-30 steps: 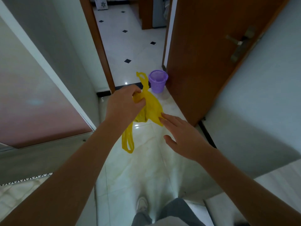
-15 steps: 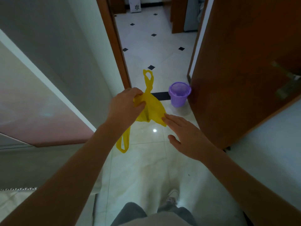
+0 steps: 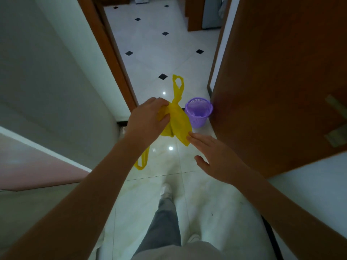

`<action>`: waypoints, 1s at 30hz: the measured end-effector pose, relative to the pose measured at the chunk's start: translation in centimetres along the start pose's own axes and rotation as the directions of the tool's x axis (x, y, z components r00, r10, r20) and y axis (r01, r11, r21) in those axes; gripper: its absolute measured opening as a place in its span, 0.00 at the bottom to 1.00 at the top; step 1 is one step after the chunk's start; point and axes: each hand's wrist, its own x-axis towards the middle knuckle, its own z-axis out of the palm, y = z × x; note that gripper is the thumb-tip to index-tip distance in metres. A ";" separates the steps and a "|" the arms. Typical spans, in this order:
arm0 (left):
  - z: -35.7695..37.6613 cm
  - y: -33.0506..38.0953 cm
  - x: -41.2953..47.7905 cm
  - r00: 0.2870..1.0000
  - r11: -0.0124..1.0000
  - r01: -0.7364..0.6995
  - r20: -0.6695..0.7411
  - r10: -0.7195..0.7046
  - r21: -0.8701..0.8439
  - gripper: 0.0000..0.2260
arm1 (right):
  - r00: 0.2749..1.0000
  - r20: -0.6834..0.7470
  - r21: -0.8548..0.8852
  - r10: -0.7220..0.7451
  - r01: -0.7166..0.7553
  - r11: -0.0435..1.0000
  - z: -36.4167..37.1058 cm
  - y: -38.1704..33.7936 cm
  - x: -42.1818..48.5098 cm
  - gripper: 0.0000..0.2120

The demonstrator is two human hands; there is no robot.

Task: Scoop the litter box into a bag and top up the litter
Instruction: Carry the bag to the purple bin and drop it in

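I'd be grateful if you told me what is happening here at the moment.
A person stands in a hallway facing an open doorway. The left hand grips a crumpled yellow plastic bag, with one handle sticking up and another hanging below. The right hand is open, its fingertips at the bag's lower corner. A purple mesh basket stands on the tiled floor beside the brown door.

Left hand and right hand bare, bare forearms, grey trousers, white shoes, pale top
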 end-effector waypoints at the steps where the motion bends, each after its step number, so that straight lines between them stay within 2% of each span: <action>1: 0.8 -0.5 1.4 1.000 1.000 -0.014 0.008 0.014 -0.004 0.14 | 1.000 0.002 0.003 0.021 -0.021 1.000 0.2 0.8 0.8 0.28; 7: 5.5 -2.2 11.0 0.985 0.987 -0.115 0.113 0.127 -0.109 0.13 | 0.978 -0.005 -0.011 0.208 -0.208 0.978 -0.1 5.9 5.6 0.29; 16: 9.9 -2.7 23.8 0.958 0.963 -0.208 0.163 0.236 -0.170 0.13 | 0.938 -0.058 -0.012 0.341 -0.342 0.939 -1.2 13.2 12.8 0.28; 22: 13.5 -3.7 31.2 0.960 0.965 -0.189 0.172 0.220 -0.182 0.13 | 0.945 -0.061 0.015 0.322 -0.321 0.947 -0.7 19.4 17.9 0.29; 30: 17.8 -5.3 40.7 0.975 0.984 -0.099 0.182 0.125 -0.146 0.14 | 0.952 -0.061 0.095 0.299 -0.293 0.951 0.1 29.1 25.9 0.27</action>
